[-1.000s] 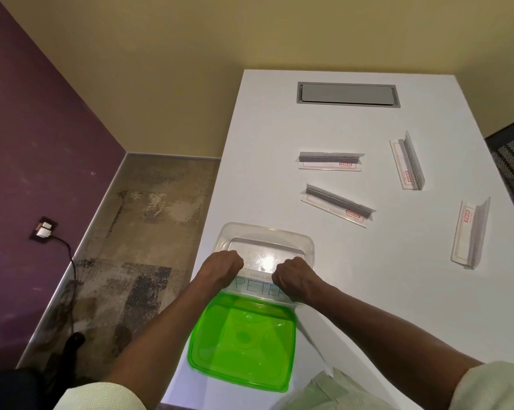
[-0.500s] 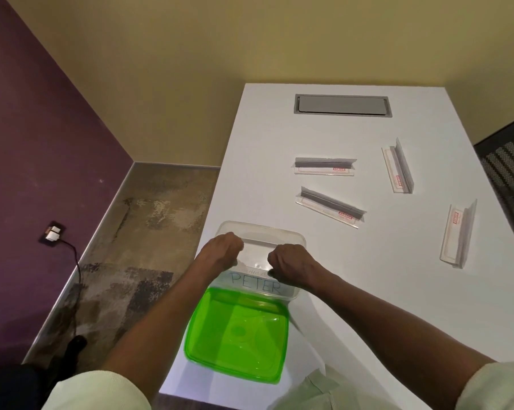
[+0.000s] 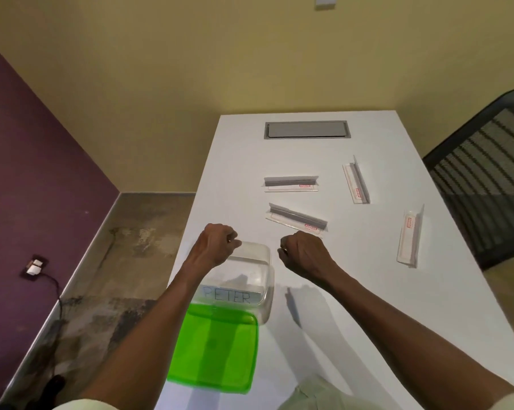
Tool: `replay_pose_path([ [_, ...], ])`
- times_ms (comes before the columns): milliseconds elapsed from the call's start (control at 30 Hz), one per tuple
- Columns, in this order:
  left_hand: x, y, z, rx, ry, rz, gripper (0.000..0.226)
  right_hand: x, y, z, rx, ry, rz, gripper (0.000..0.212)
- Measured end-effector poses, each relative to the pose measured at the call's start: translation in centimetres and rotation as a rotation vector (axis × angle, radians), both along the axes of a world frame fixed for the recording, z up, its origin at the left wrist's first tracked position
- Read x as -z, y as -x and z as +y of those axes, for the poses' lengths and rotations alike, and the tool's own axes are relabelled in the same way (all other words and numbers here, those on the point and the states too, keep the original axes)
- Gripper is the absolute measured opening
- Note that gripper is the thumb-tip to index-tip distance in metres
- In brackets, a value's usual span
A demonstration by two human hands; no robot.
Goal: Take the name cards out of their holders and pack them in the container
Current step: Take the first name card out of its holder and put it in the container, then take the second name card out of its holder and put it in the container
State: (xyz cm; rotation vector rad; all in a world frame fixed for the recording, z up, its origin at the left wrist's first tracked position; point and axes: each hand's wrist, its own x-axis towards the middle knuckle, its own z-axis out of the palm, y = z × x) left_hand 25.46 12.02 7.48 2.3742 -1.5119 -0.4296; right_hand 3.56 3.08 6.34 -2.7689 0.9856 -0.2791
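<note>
White bench, near left edge: we have the PETER card (image 3: 231, 296) in the clear container (image 3: 266, 270), four holders (image 3: 296, 221) look emptied, green lid (image 3: 214, 350) off, both hands (image 3: 217, 244) (image 3: 301, 252) curled, holding nothing.

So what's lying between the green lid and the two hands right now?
Head view: only the clear container, with the PETER card inside it, lies between the green lid and the left hand and right hand.

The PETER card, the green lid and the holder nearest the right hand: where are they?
PETER card (image 3: 231, 296), head view, on its lettering inside the clear container.
Green lid (image 3: 213, 350), head view, its centre.
Nearest holder (image 3: 297, 218), head view, its upright back wall.
</note>
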Motion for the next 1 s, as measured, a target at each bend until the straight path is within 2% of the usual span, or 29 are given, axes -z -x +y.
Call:
replay_pose_path([
  [167,-1.0,4.4,-3.8,0.038,0.036,0.055,0.026,0.8,5.6,-2.8,0.128,-0.052,0.035,0.024],
  [433,-0.4,10.5,-9.6,0.082,0.042,0.143,0.051,3.3,13.5,-7.0,0.263,-0.081,0.072,0.021],
  [767,2.4,10.9,-13.7,0.020,-0.031,0.203,0.051,5.9,15.7,-11.8,0.381,-0.206,0.123,0.021],
  [900,3.6,9.8,-15.2,-0.030,-0.050,0.207,0.024,6.6,15.4,-13.3,0.418,-0.246,0.104,0.023],
  [1000,4.3,8.4,-16.2,-0.078,-0.032,0.217,0.016,6.9,14.8,-14.4,0.455,-0.275,0.103,0.025],
])
